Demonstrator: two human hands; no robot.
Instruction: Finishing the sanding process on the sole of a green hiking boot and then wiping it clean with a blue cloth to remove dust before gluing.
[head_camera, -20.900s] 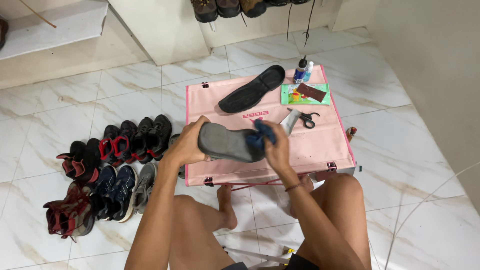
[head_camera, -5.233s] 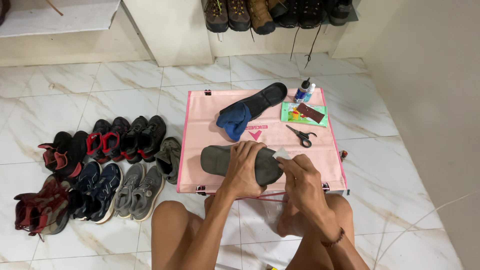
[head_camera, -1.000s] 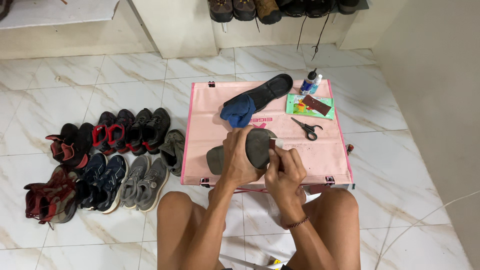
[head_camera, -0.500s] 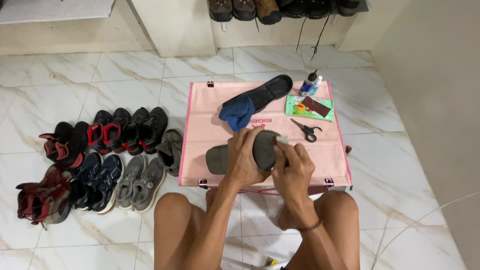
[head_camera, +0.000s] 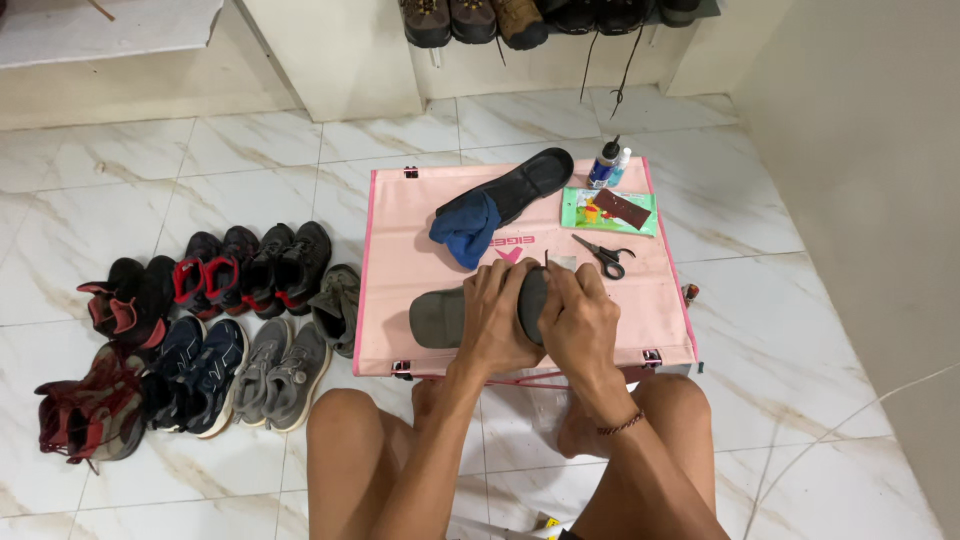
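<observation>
Only one view is given here, a head cam worn by the person, pointed steeply down and a bit forward. The bare knees and forearms are caught at the bottom edge, so the near stuff is seen pretty close; the left hand (head_camera: 500, 315) and right hand (head_camera: 580, 320) are framed roughly dead centre over the pink table (head_camera: 400, 250). Further out, the marble floor (head_camera: 200, 170) is taken in up to the wall base at the top edge. The row of shoes (head_camera: 200, 320) is kept at the left, a plain wall at the right. No second view is there, so nothing is shared
</observation>
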